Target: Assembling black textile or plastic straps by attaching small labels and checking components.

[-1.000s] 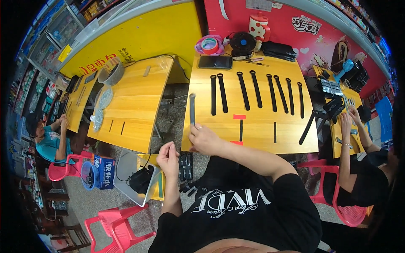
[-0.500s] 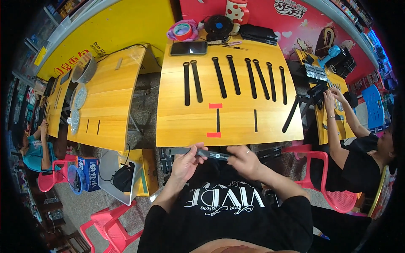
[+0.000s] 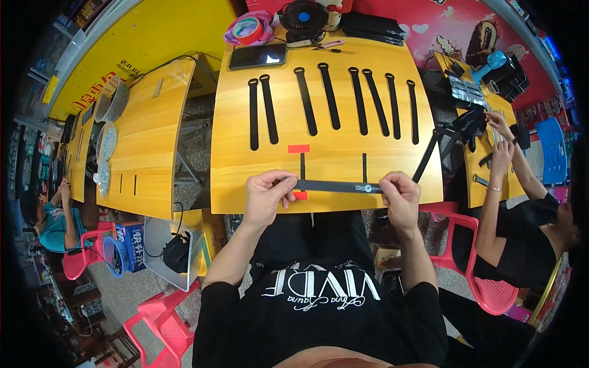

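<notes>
A flat black strap (image 3: pixel 336 186) with pale print near one end is stretched level over the table's near edge. My left hand (image 3: pixel 267 195) pinches its left end between thumb and fingers. Its right end is gripped by my right hand (image 3: pixel 402 197), thumb on top. Beneath the strap, a thin black line (image 3: pixel 302 165) runs between two pieces of red tape (image 3: pixel 299 148) on the yellow wooden table (image 3: pixel 245 175). Farther back lies a row of several black straps (image 3: pixel 305 101), each with a ring-like end pointing away from me.
At the table's back are a phone (image 3: pixel 257 56), a roll of red tape (image 3: pixel 248 30), a small black fan (image 3: pixel 303 17) and black pouches (image 3: pixel 372 27). Another strap (image 3: pixel 426 156) slants by the right edge. A co-worker (image 3: pixel 527 227) sits at the right table; pink chairs (image 3: pixel 161 319) stand around.
Both hands have moved forward from before my chest to over the table's near edge. My right hand has shifted right, so the strap is now drawn out straight between them.
</notes>
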A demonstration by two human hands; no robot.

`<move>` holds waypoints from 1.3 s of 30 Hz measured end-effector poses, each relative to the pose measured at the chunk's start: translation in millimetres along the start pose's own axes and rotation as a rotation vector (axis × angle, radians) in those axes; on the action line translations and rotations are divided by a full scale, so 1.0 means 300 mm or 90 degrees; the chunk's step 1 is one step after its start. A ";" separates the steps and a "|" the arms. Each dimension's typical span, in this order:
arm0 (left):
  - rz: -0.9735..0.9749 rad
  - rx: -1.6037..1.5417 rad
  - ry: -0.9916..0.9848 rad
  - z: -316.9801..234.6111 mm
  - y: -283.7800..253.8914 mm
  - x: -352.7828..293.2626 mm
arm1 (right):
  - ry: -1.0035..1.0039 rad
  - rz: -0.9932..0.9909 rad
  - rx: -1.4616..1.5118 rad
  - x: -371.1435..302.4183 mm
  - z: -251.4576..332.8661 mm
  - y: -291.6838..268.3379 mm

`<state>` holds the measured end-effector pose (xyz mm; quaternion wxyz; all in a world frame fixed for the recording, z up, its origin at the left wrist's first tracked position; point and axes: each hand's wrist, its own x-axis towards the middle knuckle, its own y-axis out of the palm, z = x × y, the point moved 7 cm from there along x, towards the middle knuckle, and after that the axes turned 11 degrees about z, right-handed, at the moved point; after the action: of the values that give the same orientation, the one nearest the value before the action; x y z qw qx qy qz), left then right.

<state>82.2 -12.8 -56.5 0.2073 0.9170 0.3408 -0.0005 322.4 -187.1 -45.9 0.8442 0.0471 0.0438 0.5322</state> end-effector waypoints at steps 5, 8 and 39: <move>-0.006 0.039 -0.024 0.008 -0.053 0.120 | 0.042 0.037 0.137 0.126 -0.039 -0.039; -0.062 0.154 -0.029 -0.002 -0.075 0.170 | 0.026 -0.015 -0.032 0.155 -0.049 -0.059; -0.146 0.238 -0.075 0.036 -0.077 0.178 | -0.118 -0.037 -0.473 0.250 0.004 -0.028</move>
<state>110.1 32.3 -82.8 0.0520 0.8932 0.4239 -0.1409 362.2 -123.0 -47.4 0.8187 -0.2152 -0.2273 0.4814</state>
